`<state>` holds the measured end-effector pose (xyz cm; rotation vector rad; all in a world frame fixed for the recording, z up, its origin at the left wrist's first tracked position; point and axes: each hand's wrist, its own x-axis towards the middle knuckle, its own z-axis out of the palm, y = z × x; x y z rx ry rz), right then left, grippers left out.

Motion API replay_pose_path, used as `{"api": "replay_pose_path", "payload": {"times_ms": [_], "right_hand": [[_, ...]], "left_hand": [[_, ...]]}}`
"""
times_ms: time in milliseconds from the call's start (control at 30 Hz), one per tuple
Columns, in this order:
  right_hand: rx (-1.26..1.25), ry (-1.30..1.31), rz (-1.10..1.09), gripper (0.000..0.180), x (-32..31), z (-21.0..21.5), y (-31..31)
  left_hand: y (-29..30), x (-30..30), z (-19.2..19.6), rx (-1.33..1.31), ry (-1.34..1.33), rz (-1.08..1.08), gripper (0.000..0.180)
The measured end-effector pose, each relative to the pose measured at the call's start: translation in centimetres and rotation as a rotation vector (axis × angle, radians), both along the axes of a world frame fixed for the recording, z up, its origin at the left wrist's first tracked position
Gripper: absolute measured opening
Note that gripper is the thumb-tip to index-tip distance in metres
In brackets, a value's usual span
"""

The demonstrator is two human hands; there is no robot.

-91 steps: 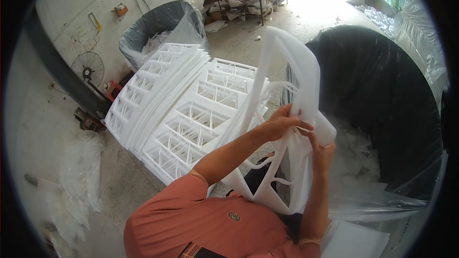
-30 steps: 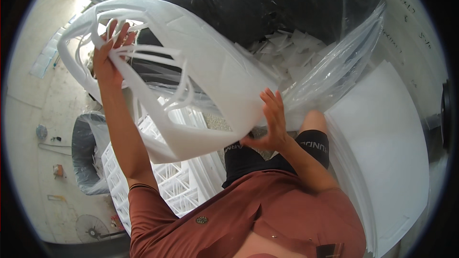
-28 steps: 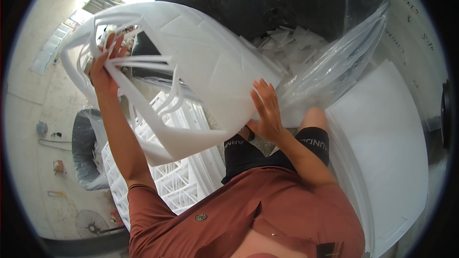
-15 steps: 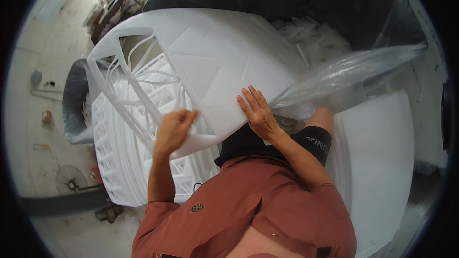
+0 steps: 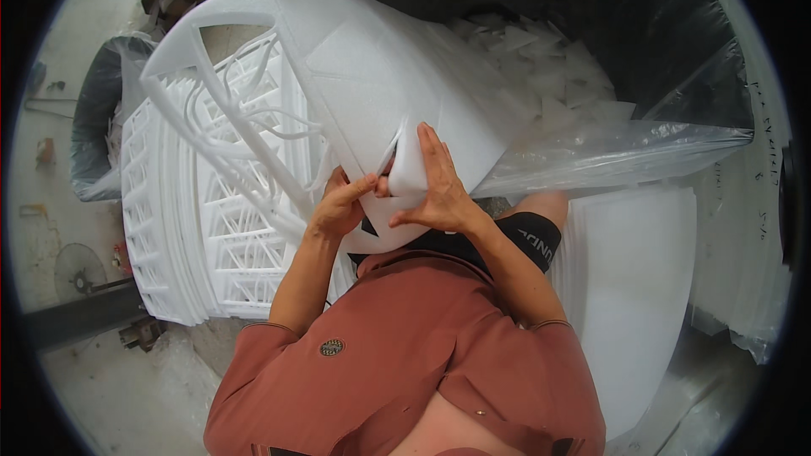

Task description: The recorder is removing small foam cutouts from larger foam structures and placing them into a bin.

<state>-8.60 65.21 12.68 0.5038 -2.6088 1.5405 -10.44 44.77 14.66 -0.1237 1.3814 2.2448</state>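
Observation:
A large white foam sheet [image 5: 359, 51] with triangular cut lines lies curved across my lap. Its left part is an open lattice of thin strips. Close to the near edge, my left hand [image 5: 342, 204] grips the sheet with the thumb on top, and fingertips show through a slit in the foam. My right hand [image 5: 443, 194] holds a bent-up flap [image 5: 410, 167] beside that slit, fingers long against the foam and thumb below it. Part of the left fingers is hidden under the sheet. A dark triangular gap shows between the hands.
At the left stands a stack of cut-out foam lattices [image 5: 160, 228]. Plain white foam sheets [image 5: 638, 287] are stacked on the right. Beyond the sheet, a large dark plastic bag [image 5: 642, 42] holds loose foam pieces [image 5: 549, 59]. A smaller bag [image 5: 97, 118] and a fan [image 5: 80, 268] are at far left.
My left hand has moved right and now grips the foam's near edge. My right hand has shifted slightly left and bent up a flap. A slit has opened in the sheet.

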Motion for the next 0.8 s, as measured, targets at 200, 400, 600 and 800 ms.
{"api": "replay_pose_path", "payload": {"times_ms": [200,400,600,800], "right_hand": [[-0.446,-0.203,-0.137,0.078,-1.2,-1.9,1.7],[-1.248,-0.459,-0.73,0.035,-4.0,-4.4,10.4],[-0.385,0.071,-0.004,0.117,-1.8,3.1,2.8],[-0.239,0.21,-0.076,0.098,-3.0,0.6,-2.3]], "left_hand": [[0.2,0.0,0.6,0.011,0.033,-0.035,0.041],[-1.4,0.8,-0.3,-0.084,0.073,0.053,0.042],[-0.8,1.7,0.4,-0.215,0.159,-0.084,0.068],[-2.3,3.5,1.7,-0.323,0.112,-0.198,0.085]]}}
